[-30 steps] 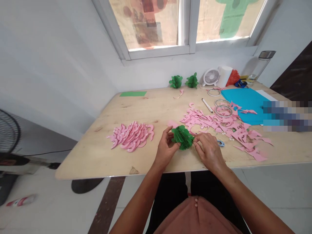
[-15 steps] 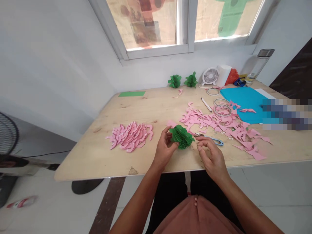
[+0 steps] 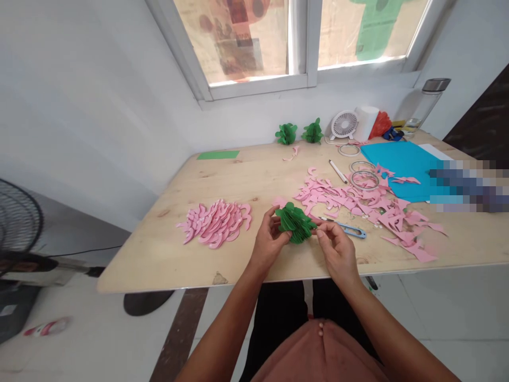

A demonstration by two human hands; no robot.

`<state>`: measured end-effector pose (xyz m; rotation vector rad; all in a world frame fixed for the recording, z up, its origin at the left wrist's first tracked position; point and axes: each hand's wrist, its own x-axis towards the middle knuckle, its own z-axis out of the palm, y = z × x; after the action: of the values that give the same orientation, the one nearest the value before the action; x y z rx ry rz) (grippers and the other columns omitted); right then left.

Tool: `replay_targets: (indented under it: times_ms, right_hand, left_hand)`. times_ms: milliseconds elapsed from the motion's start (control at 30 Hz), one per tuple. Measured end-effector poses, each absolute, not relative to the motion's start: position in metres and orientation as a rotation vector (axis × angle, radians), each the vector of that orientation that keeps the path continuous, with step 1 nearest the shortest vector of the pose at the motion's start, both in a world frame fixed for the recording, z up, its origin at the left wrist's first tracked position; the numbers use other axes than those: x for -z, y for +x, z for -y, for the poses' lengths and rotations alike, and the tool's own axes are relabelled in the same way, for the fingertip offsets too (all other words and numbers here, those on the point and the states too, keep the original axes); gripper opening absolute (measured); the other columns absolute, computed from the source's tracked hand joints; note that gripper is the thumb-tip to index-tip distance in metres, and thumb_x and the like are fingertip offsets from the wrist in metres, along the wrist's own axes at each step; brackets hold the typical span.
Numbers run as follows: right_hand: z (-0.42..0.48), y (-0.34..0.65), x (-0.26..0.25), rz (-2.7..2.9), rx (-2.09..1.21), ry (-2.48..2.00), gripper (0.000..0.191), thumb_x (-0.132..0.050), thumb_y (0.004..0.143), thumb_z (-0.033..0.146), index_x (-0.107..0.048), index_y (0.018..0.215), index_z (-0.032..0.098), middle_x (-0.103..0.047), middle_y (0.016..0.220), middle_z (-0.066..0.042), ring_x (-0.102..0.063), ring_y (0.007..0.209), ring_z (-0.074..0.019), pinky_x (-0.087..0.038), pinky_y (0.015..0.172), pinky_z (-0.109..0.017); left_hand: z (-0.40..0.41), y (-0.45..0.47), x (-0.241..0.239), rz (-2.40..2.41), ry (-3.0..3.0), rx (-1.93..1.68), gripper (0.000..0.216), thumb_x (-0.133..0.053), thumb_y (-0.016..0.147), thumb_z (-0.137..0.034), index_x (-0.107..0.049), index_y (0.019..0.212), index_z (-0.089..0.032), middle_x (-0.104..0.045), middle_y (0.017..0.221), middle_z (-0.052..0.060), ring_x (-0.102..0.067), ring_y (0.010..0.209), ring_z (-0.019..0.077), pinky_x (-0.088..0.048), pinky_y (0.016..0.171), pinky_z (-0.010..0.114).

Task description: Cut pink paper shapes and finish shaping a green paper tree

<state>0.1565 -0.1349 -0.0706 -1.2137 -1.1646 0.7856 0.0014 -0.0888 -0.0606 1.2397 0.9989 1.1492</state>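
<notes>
A green layered paper ornament (image 3: 296, 223), fanned like a honeycomb ball, is held above the near edge of the table. My left hand (image 3: 269, 236) grips its left side, thumb in front and fingers behind. At its right edge my right hand (image 3: 336, 246) is closed in a pinch, with the fingertips on the ornament's edge. Just behind the right hand lies a light blue thread snipper (image 3: 352, 231). Left of my hands is a heap of pink curved paper pieces (image 3: 217, 223). Pink paper scraps (image 3: 350, 196) spread out to the right.
Two finished-looking green paper ornaments (image 3: 286, 134) stand by the wall, near a small white fan (image 3: 344, 125). Tape rings (image 3: 365, 180), a white pen (image 3: 338, 172) and blue sheets (image 3: 409, 159) lie on the right. A green strip (image 3: 218, 155) lies back left; a glass bottle (image 3: 427, 106) stands far right.
My right hand has moved left, from just beside the green ornament to its right edge, where the fingertips now pinch. The left hand keeps its hold.
</notes>
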Motion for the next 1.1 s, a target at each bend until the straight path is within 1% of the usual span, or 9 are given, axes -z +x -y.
replay_targets:
  times_ms: [200,333,467,600,667,733,800,933,1100]
  right_hand:
    - [0.132,0.152,0.065,1.088,-0.828,-1.141,0.012,-0.053,0.085,0.033,-0.053,0.084,0.021,-0.063,0.102,-0.008,-0.06,0.093,-0.0203,-0.046,0.086,-0.038]
    - [0.131,0.148,0.065,1.09,-0.827,-1.128,0.012,-0.052,0.086,0.033,-0.054,0.084,0.021,-0.064,0.098,-0.008,-0.059,0.099,-0.0214,-0.045,0.089,-0.039]
    - [0.13,0.147,0.067,1.089,-0.836,-1.116,0.012,-0.052,0.086,0.033,-0.054,0.085,0.021,-0.064,0.1,-0.008,-0.059,0.098,-0.0207,-0.045,0.089,-0.039]
    - [0.131,0.147,0.067,1.118,-0.818,-1.138,0.013,-0.052,0.086,0.033,-0.055,0.086,0.021,-0.064,0.1,-0.008,-0.059,0.099,-0.0213,-0.045,0.089,-0.039]
    - [0.131,0.146,0.066,1.145,-0.801,-1.151,0.012,-0.051,0.087,0.033,-0.055,0.086,0.021,-0.064,0.1,-0.008,-0.059,0.099,-0.0213,-0.044,0.089,-0.039]
    - [0.131,0.146,0.065,1.173,-0.784,-1.158,0.012,-0.05,0.087,0.032,-0.055,0.085,0.021,-0.064,0.098,-0.007,-0.059,0.097,-0.0209,-0.043,0.089,-0.039]
    - [0.131,0.145,0.064,1.192,-0.773,-1.162,0.011,-0.05,0.087,0.031,-0.055,0.085,0.021,-0.064,0.097,-0.007,-0.059,0.095,-0.0204,-0.043,0.088,-0.039]
    - [0.13,0.144,0.062,1.193,-0.778,-1.159,0.011,-0.051,0.087,0.032,-0.055,0.085,0.021,-0.064,0.096,-0.007,-0.06,0.094,-0.0204,-0.045,0.087,-0.038]
    - [0.131,0.142,0.06,1.156,-0.836,-1.125,0.012,-0.051,0.087,0.032,-0.053,0.085,0.021,-0.064,0.101,-0.007,-0.062,0.091,-0.0192,-0.047,0.085,-0.036]
  left_hand:
    - [0.09,-0.003,0.059,-0.993,1.242,-1.132,0.068,-0.065,0.067,-0.018,-0.037,0.129,-0.023,-0.06,0.102,0.007,-0.059,0.097,0.0217,-0.048,0.081,0.035]
    - [0.094,-0.007,0.056,-0.988,1.271,-1.11,0.072,-0.064,0.067,-0.017,-0.033,0.132,-0.025,-0.06,0.108,0.007,-0.058,0.1,0.0222,-0.048,0.083,0.036]
    - [0.099,-0.014,0.049,-1.047,1.396,-1.114,0.074,-0.06,0.072,-0.02,-0.025,0.136,-0.027,-0.049,0.129,0.011,-0.052,0.113,0.0248,-0.046,0.088,0.039]
    - [0.103,-0.017,0.025,-1.22,1.899,-1.177,0.07,-0.057,0.074,-0.018,-0.026,0.136,-0.029,-0.036,0.142,0.009,-0.035,0.131,0.0248,-0.034,0.103,0.044]
    - [0.103,-0.014,0.009,-1.219,2.212,-1.139,0.055,-0.055,0.077,-0.019,-0.038,0.129,-0.024,-0.045,0.135,0.009,-0.037,0.129,0.0238,-0.03,0.106,0.045]
    - [0.101,-0.008,-0.006,-1.177,2.462,-1.022,0.032,-0.052,0.079,-0.017,-0.053,0.111,-0.022,-0.058,0.119,0.006,-0.041,0.125,0.0229,-0.024,0.108,0.046]
    - [0.096,-0.001,-0.014,-1.167,2.629,-0.862,0.017,-0.05,0.081,-0.018,-0.06,0.095,-0.022,-0.065,0.103,0.003,-0.047,0.118,0.0225,-0.019,0.11,0.049]
    - [0.087,0.005,-0.014,-1.19,2.793,-0.641,0.013,-0.051,0.081,-0.018,-0.063,0.081,-0.021,-0.067,0.09,0.004,-0.056,0.1,0.0221,-0.02,0.108,0.051]
    - [0.081,0.002,-0.008,-1.23,2.795,-0.529,0.015,-0.05,0.08,-0.016,-0.065,0.077,-0.02,-0.065,0.083,0.003,-0.058,0.087,0.0194,-0.026,0.104,0.048]
